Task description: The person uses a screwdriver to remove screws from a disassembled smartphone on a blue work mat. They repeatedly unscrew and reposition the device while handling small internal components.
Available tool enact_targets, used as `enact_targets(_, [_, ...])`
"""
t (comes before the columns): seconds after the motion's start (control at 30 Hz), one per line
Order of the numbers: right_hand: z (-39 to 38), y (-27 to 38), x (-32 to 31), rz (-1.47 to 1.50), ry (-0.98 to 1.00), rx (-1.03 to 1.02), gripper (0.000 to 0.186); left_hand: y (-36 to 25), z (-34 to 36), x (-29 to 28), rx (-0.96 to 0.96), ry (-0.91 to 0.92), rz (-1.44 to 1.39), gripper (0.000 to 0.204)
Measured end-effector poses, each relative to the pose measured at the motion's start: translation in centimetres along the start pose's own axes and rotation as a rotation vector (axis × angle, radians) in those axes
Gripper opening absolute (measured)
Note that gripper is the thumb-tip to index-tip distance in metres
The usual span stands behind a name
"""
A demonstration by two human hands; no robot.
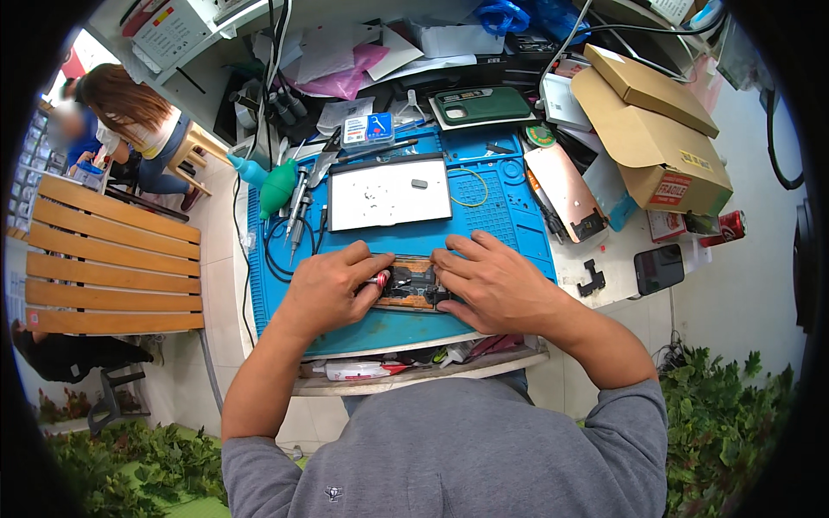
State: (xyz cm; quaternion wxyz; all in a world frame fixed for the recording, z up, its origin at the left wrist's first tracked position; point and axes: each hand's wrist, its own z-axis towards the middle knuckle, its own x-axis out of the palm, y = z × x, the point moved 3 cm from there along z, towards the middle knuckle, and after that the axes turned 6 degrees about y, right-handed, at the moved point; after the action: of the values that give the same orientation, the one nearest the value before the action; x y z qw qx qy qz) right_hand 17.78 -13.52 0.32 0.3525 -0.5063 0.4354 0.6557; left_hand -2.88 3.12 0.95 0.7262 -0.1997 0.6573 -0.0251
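An opened smartphone (406, 302) lies sideways on the blue repair mat (380, 332) near the bench's front edge. Its dark inner parts and copper-coloured patches show. My left hand (332, 289) is closed at its left end, fingers pinching a small red-and-white piece whose kind I cannot make out. With fingers along the far edge and thumb at the near side, my right hand (492, 281) grips the phone's right end. Just beyond the phone is a white tray (389, 194) with small dark screws or bits and a grey block on it.
Screwdrivers (298, 207) and a green air blower (276, 188) are left of the tray. Rightward lie a rose-gold phone back (566, 190), a black phone (659, 269) and a cardboard box (665, 147). An open drawer (414, 369) sits below the bench edge. Two people are at far left.
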Motion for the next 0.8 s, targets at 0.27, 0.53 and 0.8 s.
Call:
enact_targets(0.27, [-0.2, 0.0, 0.2, -0.002, -0.019, 0.002, 0.040, -0.6, 0.4, 1.0, 0.045, -0.032, 0.052, 0.030])
enact_targets(0.53, [-0.4, 0.0, 0.4, 0.028, -0.037, 0.004, 0.041, -1.7, 1.3, 1.4, 0.072, -0.024, 0.019, 0.030])
enact_targets(0.8, [-0.6, -0.2, 0.8, 0.095, -0.080, 0.021, 0.042, -1.7, 2.0, 1.4, 0.049, 0.010, -0.080, 0.029])
